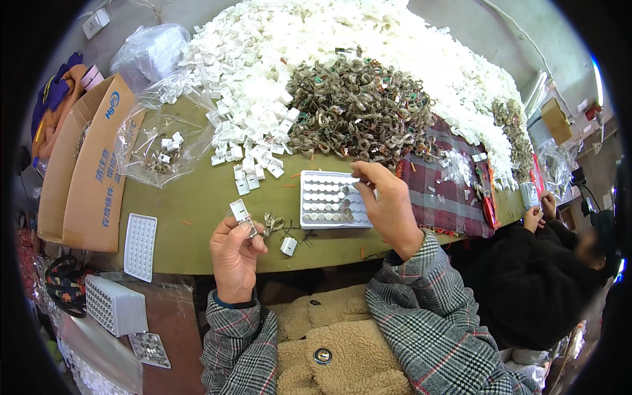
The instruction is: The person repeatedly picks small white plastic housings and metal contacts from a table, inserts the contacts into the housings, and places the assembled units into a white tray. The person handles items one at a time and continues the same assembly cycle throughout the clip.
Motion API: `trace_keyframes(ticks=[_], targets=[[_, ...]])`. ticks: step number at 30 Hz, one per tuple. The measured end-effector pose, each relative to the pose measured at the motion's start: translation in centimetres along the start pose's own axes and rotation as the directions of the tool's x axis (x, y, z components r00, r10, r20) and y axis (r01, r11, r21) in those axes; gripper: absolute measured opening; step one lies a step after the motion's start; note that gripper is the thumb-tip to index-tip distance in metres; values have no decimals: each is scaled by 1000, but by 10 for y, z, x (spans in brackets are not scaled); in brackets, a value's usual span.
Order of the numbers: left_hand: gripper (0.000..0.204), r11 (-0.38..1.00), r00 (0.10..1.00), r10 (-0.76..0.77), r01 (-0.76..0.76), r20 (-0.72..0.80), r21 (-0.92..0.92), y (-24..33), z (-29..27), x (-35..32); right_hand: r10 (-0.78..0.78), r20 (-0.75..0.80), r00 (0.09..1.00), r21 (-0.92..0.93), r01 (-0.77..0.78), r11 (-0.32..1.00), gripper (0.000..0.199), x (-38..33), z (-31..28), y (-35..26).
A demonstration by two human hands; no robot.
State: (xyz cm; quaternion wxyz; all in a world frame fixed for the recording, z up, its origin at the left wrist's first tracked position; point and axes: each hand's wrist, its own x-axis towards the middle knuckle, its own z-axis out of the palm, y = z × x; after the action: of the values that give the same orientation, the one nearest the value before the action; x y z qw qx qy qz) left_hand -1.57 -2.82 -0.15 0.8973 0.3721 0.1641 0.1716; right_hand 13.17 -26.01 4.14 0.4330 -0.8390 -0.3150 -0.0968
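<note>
My left hand (234, 257) is closed, gripping a small white plastic case (239, 210) between thumb and fingers, above the table's near edge. Against its fingertips lies a coil of thin brownish wire (272, 224), with dark leads trailing right. Just beyond that, a small white plastic box (288, 246) sits on the table. My right hand (388, 204) reaches over the right side of a white tray (336, 226), thumb and forefinger pinched near its far right corner. Whatever they pinch is too small to make out. Rows of round silvery button cells (324, 197) fill much of the tray.
Behind the tray rise a heap of wire coils (355, 108) and a large pile of white cases (263, 39). A cardboard box (89, 171) and an upright white tray (140, 247) stand left; stacked trays (117, 306) sit lower. A plaid cloth (441, 191) and another person (533, 283) are right.
</note>
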Motion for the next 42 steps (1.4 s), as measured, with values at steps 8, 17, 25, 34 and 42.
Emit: trace_keyframes(ticks=[8,17,25,34,42], targets=[[12,999,999,-29,29,-17,16,-4,8,1,-223,9,975,-185,221,957,31,4,20,16],[17,983,991,-80,96,103,-156,-7,5,3,-18,-45,999,-9,17,1000,21,3,4,-34],[19,969,971,-55,108,231,-221,-12,-2,-1,-196,32,980,181,187,966,22,-3,82,-97],[21,972,987,-71,101,147,-210,-8,-11,-3,-280,159,947,187,250,950,19,8,91,-90],[19,984,1000,-14,9,-25,-178,-3,-9,2,-592,92,801,-45,597,801,43,-6,108,-94]])
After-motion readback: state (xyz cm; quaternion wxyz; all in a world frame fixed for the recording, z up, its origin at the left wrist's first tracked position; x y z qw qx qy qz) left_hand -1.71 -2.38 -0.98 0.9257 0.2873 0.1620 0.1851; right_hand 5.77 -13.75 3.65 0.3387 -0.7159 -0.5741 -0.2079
